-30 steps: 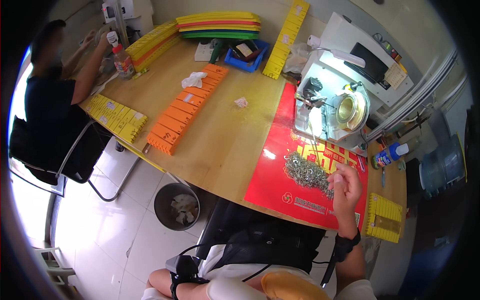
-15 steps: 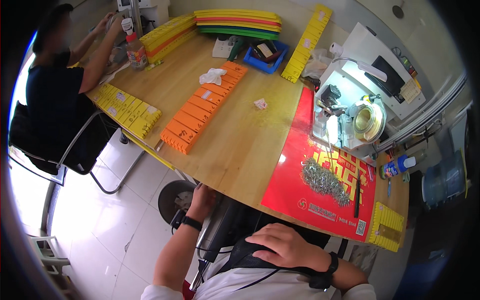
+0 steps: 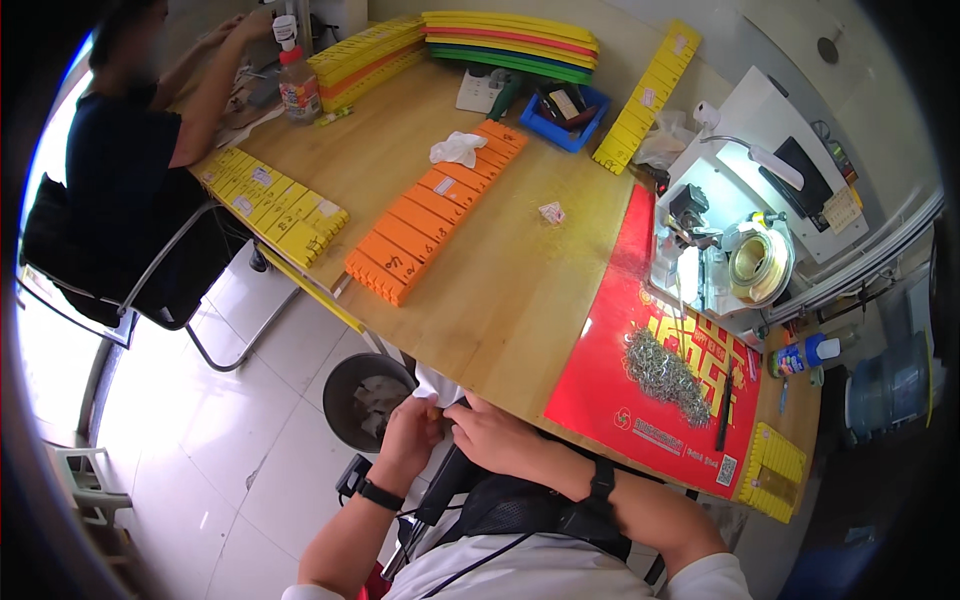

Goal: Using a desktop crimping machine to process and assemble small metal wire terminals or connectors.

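Note:
A white tissue [image 3: 435, 386] shows between my two hands at the near edge of the table. My left hand [image 3: 408, 438] is closed, with its curled fingers gripping the tissue from below. Beside it my right hand [image 3: 492, 436] is closed too, its fingertips at the tissue's right side and its thumb partly hidden. Just left of my hands stands a dark waste bin [image 3: 338, 402] with crumpled white tissues [image 3: 380, 395] inside. On the table beyond lies a stack of orange numbered strips [image 3: 425, 215], with another crumpled tissue [image 3: 458, 149] on top.
Small metal pieces [image 3: 665, 375] lie heaped on a red mat [image 3: 590, 390] at right, beside a lit workstation [image 3: 690, 310] and a wire spool [image 3: 752, 262]. Yellow strips [image 3: 275, 205] lie at left, near a seated co-worker [image 3: 125, 170]. A blue tray [image 3: 565, 135] stands at the back.
My right hand has moved left from my lap to meet my left hand. The left has come out from the table's edge, and a white tissue now shows between them. The view has shifted slightly.

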`<state>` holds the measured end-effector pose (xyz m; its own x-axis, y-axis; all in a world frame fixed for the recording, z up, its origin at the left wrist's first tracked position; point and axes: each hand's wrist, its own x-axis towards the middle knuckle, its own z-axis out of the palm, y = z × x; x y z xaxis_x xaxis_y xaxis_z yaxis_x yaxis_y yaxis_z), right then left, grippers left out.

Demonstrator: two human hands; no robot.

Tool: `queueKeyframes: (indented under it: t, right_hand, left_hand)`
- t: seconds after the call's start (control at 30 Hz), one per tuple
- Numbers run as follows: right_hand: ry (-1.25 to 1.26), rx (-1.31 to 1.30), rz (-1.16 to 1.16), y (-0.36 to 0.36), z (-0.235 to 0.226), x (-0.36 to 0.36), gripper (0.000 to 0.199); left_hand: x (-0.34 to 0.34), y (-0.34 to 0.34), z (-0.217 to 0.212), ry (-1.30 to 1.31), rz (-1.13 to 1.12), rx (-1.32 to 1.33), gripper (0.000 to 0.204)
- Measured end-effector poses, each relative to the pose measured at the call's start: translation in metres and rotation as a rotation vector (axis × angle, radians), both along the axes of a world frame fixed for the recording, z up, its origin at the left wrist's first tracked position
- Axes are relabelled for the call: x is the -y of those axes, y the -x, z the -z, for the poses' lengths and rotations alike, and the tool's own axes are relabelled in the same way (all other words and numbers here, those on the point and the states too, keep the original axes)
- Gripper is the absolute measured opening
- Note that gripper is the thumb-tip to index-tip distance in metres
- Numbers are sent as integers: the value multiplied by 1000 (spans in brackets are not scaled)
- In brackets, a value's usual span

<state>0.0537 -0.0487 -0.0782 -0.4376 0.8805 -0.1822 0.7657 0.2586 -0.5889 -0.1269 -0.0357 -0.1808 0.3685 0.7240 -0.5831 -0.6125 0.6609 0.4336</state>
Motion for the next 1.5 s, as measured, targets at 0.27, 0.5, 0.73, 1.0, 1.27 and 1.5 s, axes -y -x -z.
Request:
queueKeyframes:
  t: [0.27, 0.5, 0.73, 1.0, 1.27, 1.5]
  right_hand:
    - [-111, 77, -122, 1, 7, 6, 28]
    - [-343, 28, -284, 2, 10, 23, 28]
    - [-265, -407, -231, -19, -52, 58, 27]
    - [-124, -782, 284, -162, -145, 72, 27]
    - [-494, -974, 488, -210, -139, 103, 31]
    - [-510, -828, 703, -237, -136, 147, 46]
  left_hand:
    - [-3, 4, -22, -75, -2, 293, 54]
    - [-59, -13, 110, -130, -21, 276, 41]
    - [-77, -10, 88, -43, -104, 72, 33]
    - [-40, 28, -67, -312, 722, -535, 52]
    - [2, -97, -248, -1153, 304, -482, 98]
    - [16, -216, -257, -1264, 489, -314, 95]
